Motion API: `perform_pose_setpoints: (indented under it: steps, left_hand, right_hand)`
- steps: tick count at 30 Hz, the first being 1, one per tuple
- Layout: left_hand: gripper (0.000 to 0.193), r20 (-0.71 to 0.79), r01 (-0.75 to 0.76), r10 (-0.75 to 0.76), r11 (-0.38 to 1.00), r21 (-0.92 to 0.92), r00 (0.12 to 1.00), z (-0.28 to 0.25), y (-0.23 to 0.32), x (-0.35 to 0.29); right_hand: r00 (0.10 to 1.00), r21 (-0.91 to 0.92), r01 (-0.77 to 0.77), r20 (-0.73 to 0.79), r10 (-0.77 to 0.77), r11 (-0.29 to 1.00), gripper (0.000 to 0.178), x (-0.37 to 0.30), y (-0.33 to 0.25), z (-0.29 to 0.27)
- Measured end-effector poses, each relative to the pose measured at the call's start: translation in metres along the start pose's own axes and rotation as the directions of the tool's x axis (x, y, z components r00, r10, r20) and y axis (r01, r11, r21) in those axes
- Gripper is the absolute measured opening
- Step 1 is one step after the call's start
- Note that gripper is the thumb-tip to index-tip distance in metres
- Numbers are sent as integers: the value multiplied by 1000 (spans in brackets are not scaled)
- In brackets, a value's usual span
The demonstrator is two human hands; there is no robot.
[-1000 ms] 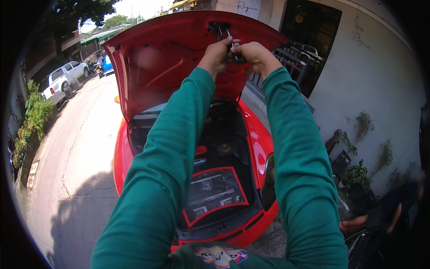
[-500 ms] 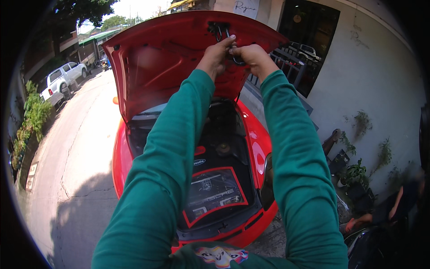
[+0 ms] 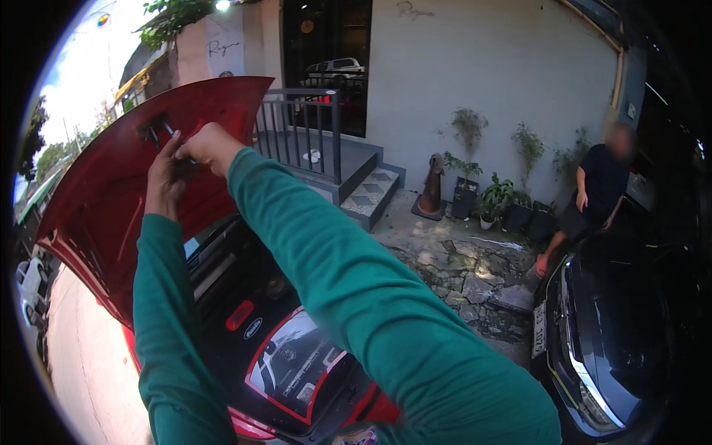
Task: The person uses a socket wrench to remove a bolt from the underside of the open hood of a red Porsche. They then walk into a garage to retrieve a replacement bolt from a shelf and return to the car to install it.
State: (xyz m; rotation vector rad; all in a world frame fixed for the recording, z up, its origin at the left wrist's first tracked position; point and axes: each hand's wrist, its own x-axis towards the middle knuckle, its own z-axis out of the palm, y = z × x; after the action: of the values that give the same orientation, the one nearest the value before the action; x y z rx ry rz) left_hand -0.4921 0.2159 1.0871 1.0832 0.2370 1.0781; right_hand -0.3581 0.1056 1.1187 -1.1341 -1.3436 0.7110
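Head view | your left hand (image 3: 166,176) and right hand (image 3: 213,148) are close together, fingers curled; whether they grip anything, cannot tell | hood latch (image 3: 153,127) sits just above your left hand | raised red hood (image 3: 85,211) spreads behind both hands | open front compartment (image 3: 231,352) lies below them

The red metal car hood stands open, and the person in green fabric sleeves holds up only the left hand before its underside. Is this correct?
Not quite: the head view shows both the left hand and the right hand held up there. The red metal car hood does stand open, and the sleeves are green.
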Motion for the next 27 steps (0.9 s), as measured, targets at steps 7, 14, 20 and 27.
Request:
perform_pose_setpoints:
  steps: [7,14,20,27]
  left_hand:
    - [37,165,15,-9,999,-41,986,25,-25,44]
    - [27,-67,60,-60,998,-2,996,-5,-22,35]
    - [29,56,38,-38,999,11,998,36,-32,30]
    - [31,-145,77,-59,989,126,988,-6,-5,23]
  right_hand:
    - [975,-628,171,217,-41,759,38,48,5,-56]
    - [958,-609,30,243,151,792,42,22,3,-40]
    - [974,-736,110,213,74,668,45,49,7,-58]
    - [969,-671,85,227,95,736,36,-14,-27,-34]
